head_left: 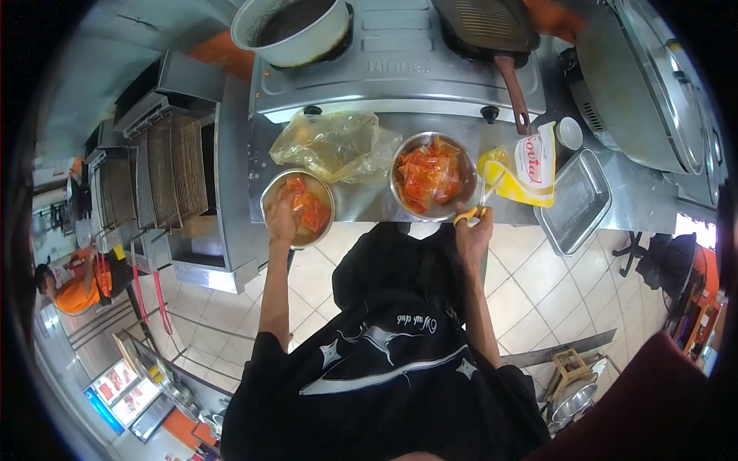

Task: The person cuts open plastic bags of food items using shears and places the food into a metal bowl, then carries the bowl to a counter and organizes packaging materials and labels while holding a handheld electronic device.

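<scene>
Along the front edge of a metal counter (361,203), two round metal bowls sat well apart before a person in a black shirt with a pale print (384,384). The left hand (283,218) reached down into the left bowl (307,244), its fingers among red-orange pieces (311,211) that lay in cloudy liquid; the fingertips were hidden, so I cannot tell whether they were closed on a piece or only touching. The right hand (474,229) was curled around the yellow handles of a pair of scissors (474,214), whose blades pointed away from the body and stood just beside the right rim of the right bowl (396,192). More red-orange pieces (432,175) were heaped in that bowl, some with a glossy surface. Behind the left bowl and stretching toward the right one, a crumpled, see-through plastic bag (338,146) spread over the counter. Right of the scissors lay a yellow and white packet (530,169), with a white cup (569,133) near its far end and a rectangular metal tray (575,201) beside it, the tray's near end jutting past the counter edge. Beyond stood a two-burner stove (396,73), bearing a pale pot (307,42) on the left and a dark ridged pan (488,27) on the right, its brown handle pointing toward the person.
</scene>
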`<move>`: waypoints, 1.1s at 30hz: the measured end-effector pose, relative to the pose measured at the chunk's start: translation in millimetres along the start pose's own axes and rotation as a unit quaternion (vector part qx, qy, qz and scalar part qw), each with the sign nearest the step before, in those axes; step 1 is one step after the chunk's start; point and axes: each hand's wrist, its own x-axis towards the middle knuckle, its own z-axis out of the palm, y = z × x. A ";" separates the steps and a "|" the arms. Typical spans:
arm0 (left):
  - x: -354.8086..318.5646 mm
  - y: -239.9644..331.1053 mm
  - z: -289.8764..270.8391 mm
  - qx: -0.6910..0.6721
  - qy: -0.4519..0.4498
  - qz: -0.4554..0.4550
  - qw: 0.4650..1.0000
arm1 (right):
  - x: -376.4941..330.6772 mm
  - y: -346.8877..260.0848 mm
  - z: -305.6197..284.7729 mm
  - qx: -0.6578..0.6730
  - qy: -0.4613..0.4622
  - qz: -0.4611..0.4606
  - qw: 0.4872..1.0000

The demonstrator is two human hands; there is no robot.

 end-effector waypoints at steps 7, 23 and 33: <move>-5.9 1.3 8.5 0.065 -0.023 0.021 0.997 | 2.3 -3.9 3.6 0.008 0.010 0.016 1.000; -31.9 -46.0 54.8 0.019 0.053 -0.041 0.998 | -9.0 3.5 4.7 0.011 -0.020 0.011 1.000; -8.7 40.5 -14.7 -0.018 0.096 0.051 0.994 | -25.9 61.1 -10.0 -0.102 -0.037 0.026 0.994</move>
